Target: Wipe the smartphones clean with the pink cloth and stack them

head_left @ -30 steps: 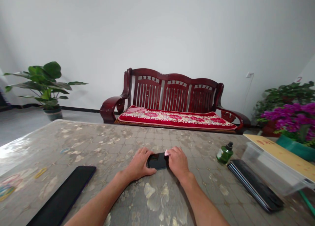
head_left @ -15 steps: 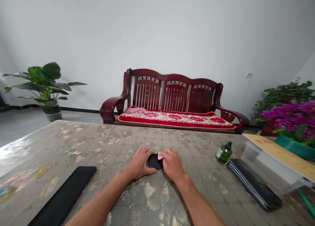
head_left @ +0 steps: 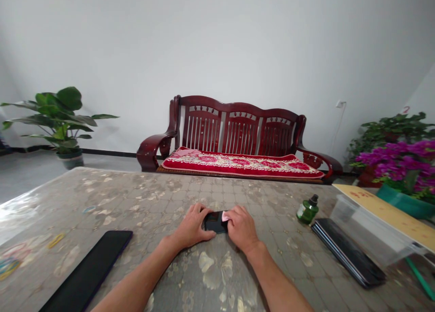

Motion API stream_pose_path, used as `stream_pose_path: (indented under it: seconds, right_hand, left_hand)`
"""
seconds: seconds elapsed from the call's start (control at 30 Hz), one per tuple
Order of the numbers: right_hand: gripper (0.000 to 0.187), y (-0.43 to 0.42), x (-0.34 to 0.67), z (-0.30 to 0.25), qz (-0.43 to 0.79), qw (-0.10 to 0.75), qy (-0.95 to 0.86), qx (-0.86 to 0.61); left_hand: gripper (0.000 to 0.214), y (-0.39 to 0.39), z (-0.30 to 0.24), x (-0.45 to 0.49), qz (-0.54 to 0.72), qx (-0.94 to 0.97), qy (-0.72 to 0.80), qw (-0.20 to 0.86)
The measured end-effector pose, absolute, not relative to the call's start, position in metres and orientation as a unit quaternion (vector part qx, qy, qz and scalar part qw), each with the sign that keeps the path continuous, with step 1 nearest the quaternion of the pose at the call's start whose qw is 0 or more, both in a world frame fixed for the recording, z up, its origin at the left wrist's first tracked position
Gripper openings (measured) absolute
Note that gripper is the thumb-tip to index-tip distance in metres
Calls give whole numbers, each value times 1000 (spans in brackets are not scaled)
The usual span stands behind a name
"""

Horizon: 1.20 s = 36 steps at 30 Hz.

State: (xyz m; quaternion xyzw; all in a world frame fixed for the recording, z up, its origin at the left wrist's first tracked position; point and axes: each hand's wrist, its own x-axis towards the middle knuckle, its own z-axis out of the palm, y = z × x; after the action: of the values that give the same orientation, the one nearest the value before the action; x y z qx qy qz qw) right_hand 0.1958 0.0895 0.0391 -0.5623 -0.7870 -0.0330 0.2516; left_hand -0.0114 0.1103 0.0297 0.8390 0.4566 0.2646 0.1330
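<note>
Two bare hands meet over a small dark phone (head_left: 216,223) at the near middle of a bench (head_left: 170,193) with a floral cover. The left hand (head_left: 192,226) braces the phone's left end, its thumb along the near edge and its fingers curled at the far edge. The right hand (head_left: 242,227) pinches a small pink cloth (head_left: 225,216) against the phone's right end, fingers bent tightly over it.

To the near left lies a long black slab (head_left: 89,269) like a tablet. On the right stand a green bottle (head_left: 307,211) with a black cap, a dark wallet-like case (head_left: 348,253) and a clear plastic box (head_left: 370,239). Beyond the bench's far edge is a red-brown wooden sofa (head_left: 239,127).
</note>
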Motion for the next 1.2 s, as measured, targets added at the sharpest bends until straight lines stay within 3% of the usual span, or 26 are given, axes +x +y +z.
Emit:
stream_pose_path:
  seconds: [0.13,0.43,0.7,1.2]
  right_hand:
    - [32,82,180,42,-18,244,-818,-521]
    - [27,97,221,40,-65,248,-716,-649]
    - [28,85,193,36,-45,257,-804,-534]
    - [30,85,215,37,-47,254,-748,-612]
  left_hand:
    - [48,111,28,-11,270,841,452,127]
    - [50,112,29,-12,270,837,455,136]
    - [46,114,24,-13,287,837,451,117]
    - [49,114,27,-11,286,831,461,123]
